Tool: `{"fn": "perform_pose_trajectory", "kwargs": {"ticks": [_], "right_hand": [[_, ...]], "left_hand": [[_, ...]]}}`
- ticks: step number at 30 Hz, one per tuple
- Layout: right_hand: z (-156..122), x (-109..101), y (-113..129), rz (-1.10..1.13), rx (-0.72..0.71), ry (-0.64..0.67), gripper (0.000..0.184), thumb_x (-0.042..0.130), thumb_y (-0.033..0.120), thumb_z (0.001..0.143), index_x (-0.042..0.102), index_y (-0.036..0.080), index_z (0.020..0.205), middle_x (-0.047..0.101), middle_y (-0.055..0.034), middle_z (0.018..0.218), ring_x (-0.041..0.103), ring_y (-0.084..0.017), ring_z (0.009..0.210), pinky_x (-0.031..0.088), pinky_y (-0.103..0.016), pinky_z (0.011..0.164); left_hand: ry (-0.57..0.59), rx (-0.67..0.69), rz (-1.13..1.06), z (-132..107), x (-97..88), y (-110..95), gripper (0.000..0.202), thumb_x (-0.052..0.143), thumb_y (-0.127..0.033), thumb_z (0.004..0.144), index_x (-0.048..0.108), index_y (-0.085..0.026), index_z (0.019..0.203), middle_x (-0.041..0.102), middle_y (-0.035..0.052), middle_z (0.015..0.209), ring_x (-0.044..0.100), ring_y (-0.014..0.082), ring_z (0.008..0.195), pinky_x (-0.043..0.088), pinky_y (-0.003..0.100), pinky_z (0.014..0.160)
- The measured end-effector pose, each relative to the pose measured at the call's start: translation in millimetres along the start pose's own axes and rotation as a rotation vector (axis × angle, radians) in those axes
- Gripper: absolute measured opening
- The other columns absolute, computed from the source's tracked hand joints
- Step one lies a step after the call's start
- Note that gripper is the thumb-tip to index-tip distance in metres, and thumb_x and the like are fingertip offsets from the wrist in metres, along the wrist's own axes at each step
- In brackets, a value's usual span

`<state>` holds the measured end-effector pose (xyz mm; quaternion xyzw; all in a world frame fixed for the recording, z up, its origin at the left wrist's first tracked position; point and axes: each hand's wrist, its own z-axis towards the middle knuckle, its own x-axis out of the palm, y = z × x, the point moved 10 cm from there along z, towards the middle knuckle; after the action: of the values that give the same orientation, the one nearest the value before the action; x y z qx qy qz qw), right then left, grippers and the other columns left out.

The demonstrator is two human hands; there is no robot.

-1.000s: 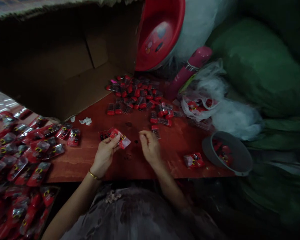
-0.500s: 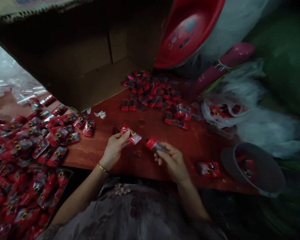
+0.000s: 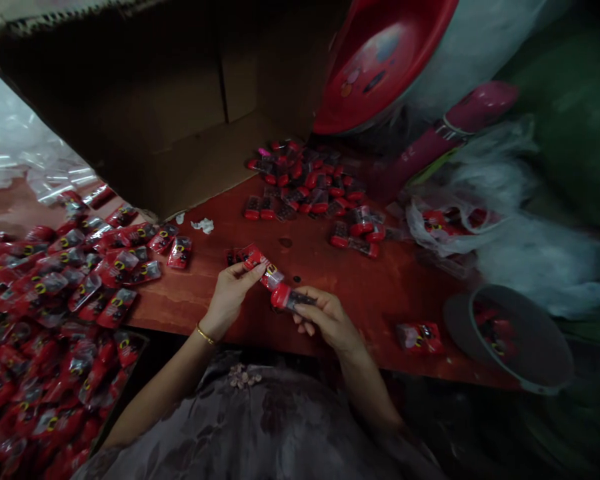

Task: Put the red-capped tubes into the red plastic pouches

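Between thumb and fingers, my left hand (image 3: pixel 230 293) pinches a small red printed plastic pouch (image 3: pixel 271 275) with a clear end. My right hand (image 3: pixel 330 317) is closed around a small clear bottle with a red cap (image 3: pixel 293 299) and dark contents. The red cap meets or overlaps the pouch's clear end; I cannot tell whether it is inside. Beyond the hands, a heap of similar red-capped bottles (image 3: pixel 310 180) lies on the red tabletop (image 3: pixel 220 230). Many red pouches, which look filled, are piled on the left (image 3: pixel 123 267).
A large open cardboard box (image 3: pixel 180 153) stands at the back left. A red basin (image 3: pixel 380 73) leans behind, beside a pink cylinder (image 3: pixel 455 127) and plastic bags (image 3: pixel 540 260). On the right are a grey tub (image 3: pixel 540 347) and one red pouch (image 3: pixel 420 338). More pouches (image 3: pixel 50 393) fill a container lower left.
My right hand has moved left with the red-capped bottle, bringing its cap to the pouch. My left hand has stayed nearly in place, still gripping the pouch.
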<state>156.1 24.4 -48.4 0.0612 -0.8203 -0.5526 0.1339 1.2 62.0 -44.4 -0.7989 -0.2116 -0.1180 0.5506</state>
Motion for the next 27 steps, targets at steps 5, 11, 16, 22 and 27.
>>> {"fn": "perform_pose_trajectory", "kwargs": {"ticks": [5, 11, 16, 22, 27], "right_hand": [[-1, -1, 3, -0.016, -0.037, -0.033, 0.027, 0.063, 0.035, 0.072, 0.064, 0.016, 0.090, 0.059, 0.0041, 0.056, 0.044, -0.004, 0.037, 0.037, -0.017, 0.039], [3, -3, 3, -0.042, -0.060, -0.039, 0.024, 0.061, 0.034, 0.072, 0.064, 0.016, 0.088, 0.057, 0.0049, 0.055, 0.041, -0.004, 0.037, 0.037, -0.017, 0.040], [7, -2, 7, -0.098, -0.109, -0.092, 0.024, 0.059, 0.036, 0.075, 0.062, 0.017, 0.089, 0.055, 0.0053, 0.057, 0.042, -0.005, 0.040, 0.037, -0.017, 0.040], [6, 3, 23, -0.229, -0.294, -0.217, 0.020, 0.054, 0.035, 0.084, 0.058, 0.018, 0.094, 0.054, 0.0047, 0.062, 0.043, -0.006, 0.043, 0.038, -0.018, 0.043], [2, 9, 17, -0.204, -0.400, -0.335, 0.018, 0.049, 0.034, 0.089, 0.055, 0.020, 0.098, 0.048, 0.0067, 0.057, 0.043, -0.007, 0.043, 0.037, -0.019, 0.043]], "left_hand": [[0.026, -0.001, 0.030, 1, 1.5, 2, 0.031, 0.083, -0.034, 0.055, 0.074, -0.015, 0.077, 0.072, 0.0027, 0.077, 0.060, 0.0115, 0.068, 0.046, 0.024, 0.073], [0.066, -0.054, 0.005, 0, 7.0, 8, 0.032, 0.083, -0.034, 0.055, 0.073, -0.014, 0.077, 0.071, 0.0024, 0.075, 0.060, 0.0101, 0.066, 0.047, 0.022, 0.068], [0.068, -0.126, -0.069, -7, 18.8, 15, 0.037, 0.087, -0.032, 0.045, 0.070, -0.014, 0.073, 0.069, 0.0003, 0.068, 0.059, 0.0094, 0.060, 0.047, 0.022, 0.063], [0.106, -0.052, -0.079, -10, 25.8, 16, 0.032, 0.084, -0.030, 0.054, 0.071, -0.014, 0.079, 0.071, 0.0016, 0.076, 0.061, 0.0095, 0.068, 0.047, 0.021, 0.069], [0.121, -0.077, -0.207, -11, 27.7, 27, 0.031, 0.083, -0.031, 0.057, 0.071, -0.017, 0.082, 0.070, 0.0003, 0.076, 0.059, 0.0085, 0.065, 0.047, 0.020, 0.067]]}}
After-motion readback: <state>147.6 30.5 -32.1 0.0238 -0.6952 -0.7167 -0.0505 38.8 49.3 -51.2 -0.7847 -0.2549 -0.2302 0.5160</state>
